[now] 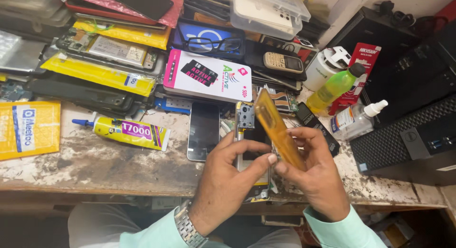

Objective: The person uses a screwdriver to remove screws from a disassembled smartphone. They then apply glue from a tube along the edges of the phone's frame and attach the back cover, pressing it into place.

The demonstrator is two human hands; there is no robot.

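two hands meet over the near edge of the worn workbench [95,167]. the left hand [223,181] grips an opened phone [247,134], fingers curled round its left side and thumb pressed across it; its long axis runs near to far, camera end pointing far. the right hand [316,174] pinches a translucent amber back cover [278,129] between thumb and fingers, held on edge just right of the phone, long axis tilting from near right to far left. whether cover and phone touch is probably hidden. a yellow glue tube [130,131] lies to the left, and a dark phone [203,131] lies face up beside it.
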